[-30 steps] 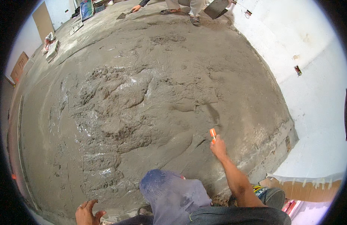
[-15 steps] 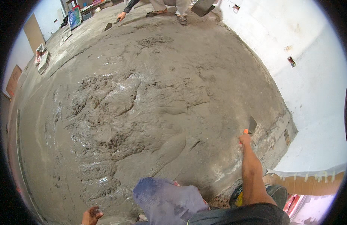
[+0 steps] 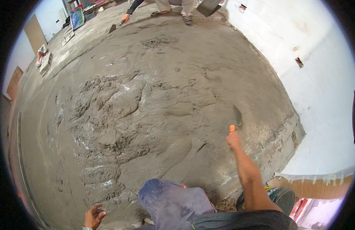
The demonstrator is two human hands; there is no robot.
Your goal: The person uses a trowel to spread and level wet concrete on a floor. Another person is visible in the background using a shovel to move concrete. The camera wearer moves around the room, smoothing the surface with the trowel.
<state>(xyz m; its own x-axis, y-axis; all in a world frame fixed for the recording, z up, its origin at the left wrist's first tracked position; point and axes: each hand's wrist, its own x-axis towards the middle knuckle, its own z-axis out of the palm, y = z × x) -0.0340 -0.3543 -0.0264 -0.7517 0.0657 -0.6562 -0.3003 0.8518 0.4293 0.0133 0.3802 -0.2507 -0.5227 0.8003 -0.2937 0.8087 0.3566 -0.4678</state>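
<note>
My right hand [image 3: 233,140] grips the orange handle of a trowel [image 3: 237,116], its grey blade pointing away over the right side of the wet mortar [image 3: 166,126]. Between blade and wall, the mortar thins to a paler, rough patch. Low on the left, my left hand [image 3: 94,216] hovers over the mortar with fingers bent and apart, holding nothing that I can see. Heaped, lumpy mortar lies left of the middle, shiny with water in places.
At the far edge a co-worker's hand [image 3: 125,18] holds another trowel [image 3: 112,28]. A dark bucket [image 3: 284,200] stands by my right forearm. The white wall [image 3: 319,76] bounds the right side. Bricks or blocks [image 3: 46,64] and a bag sit far left.
My right hand has swept the trowel leftward and slightly away from the wall. My left hand has risen a little. The co-worker's trowel has shifted slightly.
</note>
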